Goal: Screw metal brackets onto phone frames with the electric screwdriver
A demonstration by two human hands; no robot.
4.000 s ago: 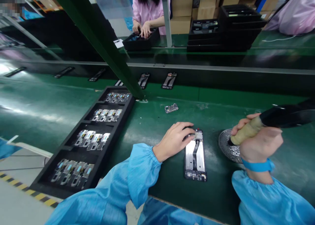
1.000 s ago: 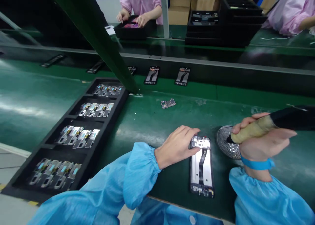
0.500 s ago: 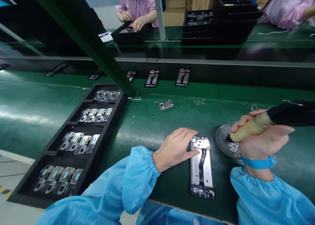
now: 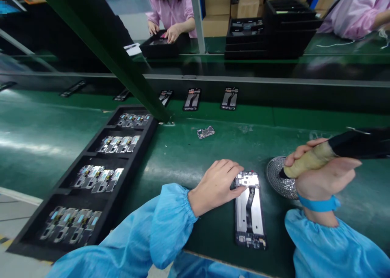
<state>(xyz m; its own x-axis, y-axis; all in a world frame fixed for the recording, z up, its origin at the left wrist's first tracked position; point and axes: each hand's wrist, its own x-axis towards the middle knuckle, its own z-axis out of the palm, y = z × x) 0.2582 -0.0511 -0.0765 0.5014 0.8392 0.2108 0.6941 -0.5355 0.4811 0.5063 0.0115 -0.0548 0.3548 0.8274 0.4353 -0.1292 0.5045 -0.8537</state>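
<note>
A phone frame (image 4: 250, 213) lies lengthwise on the green bench in front of me, with a circuit board seated at its top end. My left hand (image 4: 217, 184) rests beside it, fingertips pressed on the top left corner of the frame. My right hand (image 4: 323, 174) is wrapped round an electric screwdriver (image 4: 332, 150) with a tan grip and black body. The driver's tip points down into a round metal screw dish (image 4: 278, 180) just right of the phone frame.
A long black tray (image 4: 91, 172) with rows of small parts lies at the left. A loose circuit board (image 4: 205, 132) sits mid-bench. Several phone frames (image 4: 230, 98) ride the belt behind. A green post (image 4: 122, 67) slants overhead. Two people in pink work beyond, near stacked black trays (image 4: 274, 30).
My hands and the phone frame have hardly moved; the left fingertips stay on the frame's top corner. The view has shifted slightly, and the frames on the belt have crept rightward.
</note>
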